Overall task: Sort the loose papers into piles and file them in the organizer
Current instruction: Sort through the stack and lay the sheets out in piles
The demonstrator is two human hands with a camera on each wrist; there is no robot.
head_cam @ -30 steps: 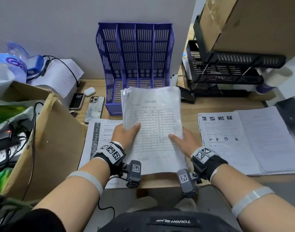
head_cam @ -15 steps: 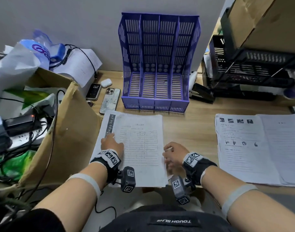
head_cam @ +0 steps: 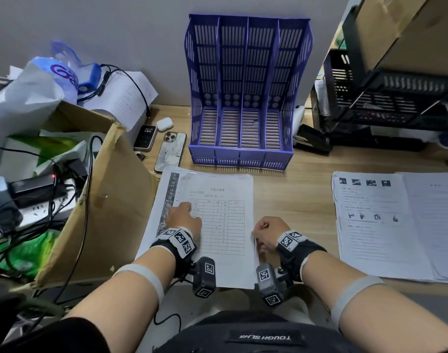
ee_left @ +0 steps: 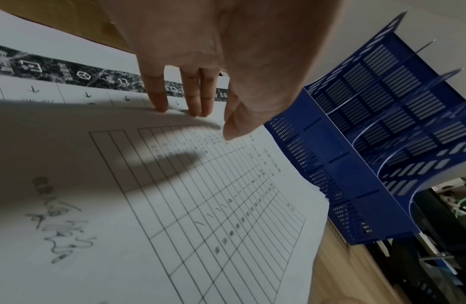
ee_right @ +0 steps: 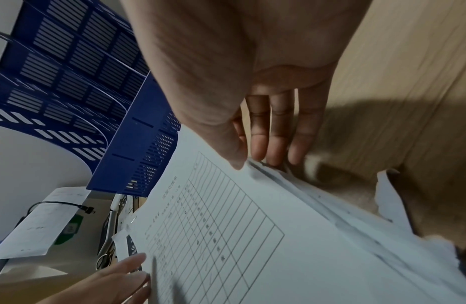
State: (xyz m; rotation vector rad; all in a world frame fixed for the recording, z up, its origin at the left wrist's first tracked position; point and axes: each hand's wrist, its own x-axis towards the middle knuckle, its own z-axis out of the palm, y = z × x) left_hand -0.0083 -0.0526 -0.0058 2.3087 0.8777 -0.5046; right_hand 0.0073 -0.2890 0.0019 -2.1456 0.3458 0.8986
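A stack of white papers (head_cam: pixel 222 225) with a ruled table on top lies flat on the desk, over a sheet with a dark picture strip (head_cam: pixel 172 192). My left hand (head_cam: pixel 185 212) presses straight fingertips (ee_left: pixel 160 107) on the stack's left edge, thumb resting on the top sheet. My right hand (head_cam: pixel 264 231) pinches the stack's right edge (ee_right: pixel 291 181), thumb on top and fingertips (ee_right: pixel 274 158) against the fanned sheet edges. The purple four-slot organizer (head_cam: pixel 243 103) stands empty just behind the stack. A second pile of printed papers (head_cam: pixel 385 225) lies to the right.
An open cardboard box (head_cam: pixel 108 207) crowds the stack's left side, with cables and a power strip (head_cam: pixel 34 197) beyond it. Two phones (head_cam: pixel 170 151) and an earbud case (head_cam: pixel 164 123) lie left of the organizer. A black stapler (head_cam: pixel 312 141) and black tray rack (head_cam: pixel 396 103) stand at right.
The stack, held raised in both hands before the organizer a second ago, now lies flat on the desk. Both hands have shifted to its side edges.
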